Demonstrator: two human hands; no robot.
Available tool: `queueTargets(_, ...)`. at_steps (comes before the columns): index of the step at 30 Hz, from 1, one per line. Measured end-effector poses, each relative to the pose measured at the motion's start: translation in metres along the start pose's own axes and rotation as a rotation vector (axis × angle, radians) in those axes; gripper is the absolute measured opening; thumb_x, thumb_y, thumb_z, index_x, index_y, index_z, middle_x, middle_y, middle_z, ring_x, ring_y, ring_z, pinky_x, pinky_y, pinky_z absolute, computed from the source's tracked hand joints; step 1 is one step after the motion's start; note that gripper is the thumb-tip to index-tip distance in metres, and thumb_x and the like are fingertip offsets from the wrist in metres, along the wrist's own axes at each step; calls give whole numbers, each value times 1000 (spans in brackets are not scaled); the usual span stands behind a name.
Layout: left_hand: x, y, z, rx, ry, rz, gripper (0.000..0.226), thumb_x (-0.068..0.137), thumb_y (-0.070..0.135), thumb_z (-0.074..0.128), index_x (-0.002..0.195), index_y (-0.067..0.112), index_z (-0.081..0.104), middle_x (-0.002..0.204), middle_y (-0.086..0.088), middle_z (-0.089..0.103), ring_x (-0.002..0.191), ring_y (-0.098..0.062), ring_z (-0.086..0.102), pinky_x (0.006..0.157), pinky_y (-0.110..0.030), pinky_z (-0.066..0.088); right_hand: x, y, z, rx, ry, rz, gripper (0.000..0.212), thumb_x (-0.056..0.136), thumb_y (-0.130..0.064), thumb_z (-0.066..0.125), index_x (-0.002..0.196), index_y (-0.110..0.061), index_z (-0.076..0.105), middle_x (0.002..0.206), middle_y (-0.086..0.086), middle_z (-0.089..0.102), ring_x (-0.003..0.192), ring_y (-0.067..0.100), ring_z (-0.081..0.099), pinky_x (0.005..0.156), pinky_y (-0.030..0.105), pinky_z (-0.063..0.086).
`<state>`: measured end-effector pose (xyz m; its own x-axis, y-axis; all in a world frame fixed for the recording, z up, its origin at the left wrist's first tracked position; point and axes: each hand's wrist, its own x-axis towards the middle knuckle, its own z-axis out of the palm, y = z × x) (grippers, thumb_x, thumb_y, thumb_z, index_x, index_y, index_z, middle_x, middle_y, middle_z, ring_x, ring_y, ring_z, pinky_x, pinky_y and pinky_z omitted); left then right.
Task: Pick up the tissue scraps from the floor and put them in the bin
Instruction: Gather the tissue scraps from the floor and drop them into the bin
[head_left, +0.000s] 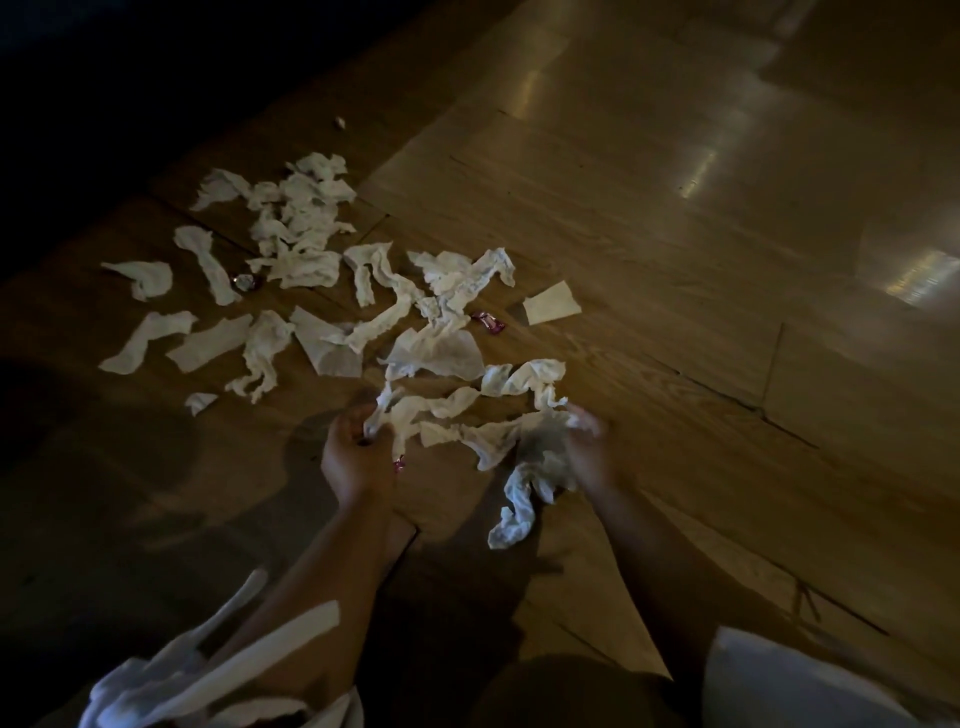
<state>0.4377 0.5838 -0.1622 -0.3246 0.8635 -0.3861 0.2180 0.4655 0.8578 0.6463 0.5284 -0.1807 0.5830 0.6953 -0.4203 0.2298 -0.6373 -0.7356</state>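
White cloth of your sleeves (218, 675) fills the bottom edge, and your two bare forearms reach forward from it over the wooden floor (675, 260).

Your left hand (358, 457) is curled, its fingers closed round the lower end of a twisted scrap (382, 408) that sticks up out of the fist. A small pink wrapper (399, 464) shows just beside that hand's right edge.

Your right hand (587, 452) is blurred, but you can see its fingers wrapped round a bunched scrap (517, 504). The scrap's tail hangs below the palm, toward you.

Between your hands a crumpled strip (452, 431) lies on the boards, reaching nearly from one hand to the other.

Beyond your knuckles the rest of the tissue scraps (291, 270) lie loose on the floor, none of them in either grasp:
- A wide flat piece (436, 353) sits just past the left hand.
- Long torn strips spread away to the left of it.
- A second pink wrapper (488, 322) lies among them.
- A flat angular piece (550, 301) sits a little apart on the right.
- A third wrapper (244, 281) lies at the left, touching a scrap.

Farther off the scraps crowd into a loose heap (306, 208). One tiny crumb (340, 122) lies alone well beyond it, near the dark edge.
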Motion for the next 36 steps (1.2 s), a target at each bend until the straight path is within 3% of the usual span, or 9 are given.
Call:
queueTargets(4, -5, -3, 3, 34, -113, 39, 33, 86, 9, 62, 119, 16, 60, 111, -1, 63, 86, -5, 57, 57, -12, 44, -9, 9, 10, -318, -160, -75, 34, 93, -32, 47, 111, -8, 63, 118, 16, 61, 110, 33, 57, 92, 38, 47)
queueTargets(8, -9, -2, 14, 94, -242, 69, 29, 85, 13, 65, 114, 12, 63, 103, -2, 66, 76, -1, 57, 46, -6, 43, -8, 17, 5, -412, -216, -72, 35, 95, -7, 44, 129, 1, 51, 135, 18, 50, 112, 25, 56, 69, 3, 46)
queueTargets(11, -14, 4, 26, 110, -358, 103, 25, 84, 15, 67, 109, 12, 66, 101, -3, 67, 76, -3, 59, 47, -5, 43, -7, 24, -7, -315, -143, -49, 33, 95, -16, 42, 117, -1, 62, 123, 16, 59, 113, 30, 55, 98, 27, 43)
queueTargets(14, -21, 10, 39, 147, -498, 150, 30, 81, 11, 70, 110, 15, 64, 102, 2, 61, 84, -7, 60, 55, -7, 47, -10, 25, -21, -188, 24, -38, 25, 92, -12, 49, 106, -5, 68, 110, 13, 67, 94, 25, 61, 85, 33, 48)
queueTargets(18, -29, 6, 61, 171, -727, 141, 52, 78, 1, 69, 123, 20, 53, 135, -8, 44, 114, -24, 54, 74, -29, 57, -14, 24, -40, -98, 91, -70, 31, 91, -13, 54, 122, -12, 59, 112, -3, 60, 97, 11, 54, 80, 25, 41)
queueTargets(21, -36, -3, 72, 754, -658, 356, 84, 74, 33, 76, 142, 28, 27, 154, -8, 14, 140, -33, 21, 111, -44, 32, -14, 29, -49, -45, 61, -41, 35, 91, -18, 56, 125, -16, 55, 120, 1, 61, 101, 14, 57, 85, 28, 44)
queueTargets(26, -42, -14, 74, 1091, -685, 462, 102, 68, 55, 72, 144, 43, 5, 154, -6, -25, 142, -42, -18, 114, -58, 4, -12, 36, -59, -45, 58, 29, 31, 93, -17, 52, 124, -15, 54, 120, 6, 59, 96, 12, 55, 69, 19, 41)
queueTargets(31, -42, -25, 69, 1044, -703, 496, 79, 75, 43, 71, 141, 41, 27, 156, 3, 3, 145, -31, 0, 116, -46, 16, 4, 21, -51, -32, 163, 70, 30, 94, -12, 47, 120, -18, 58, 120, 3, 60, 86, 8, 56, 64, 19, 43)
queueTargets(36, -50, -29, 67, 831, -720, 418, 37, 92, 23, 54, 128, 20, 51, 138, -1, 43, 131, -20, 34, 95, -21, 43, 35, -15, -32, -61, 165, 39, 34, 90, -13, 51, 123, -13, 58, 127, 8, 58, 109, 22, 58, 78, 25, 42)
